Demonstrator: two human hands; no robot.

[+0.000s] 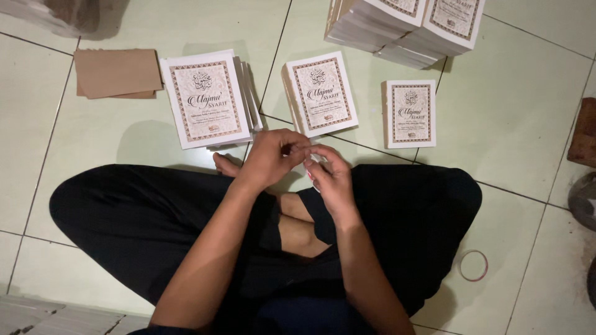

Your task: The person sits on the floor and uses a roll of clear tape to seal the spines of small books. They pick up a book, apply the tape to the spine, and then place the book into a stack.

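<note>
Three books (320,93) lie face up on the pale green tiled floor (509,124), long axes pointing away from the crossed legs (136,217). Left hand (270,155) and right hand (332,177) meet, fingertips pinching a small white scrap (316,159); its direction is unclear. Ring (474,265) lies right.

A small pale item (317,159), too hidden to be identified, is being pinched between the fingertips of the left hand (272,156) and the right hand (332,177). Only a whitish sliver is being shown, with a trace of red at its edge. It is being held above the crossed legs, just in front of the middle booklet (321,93), whose cream cover with an ornate brown border is lying face up on the floor.
</note>
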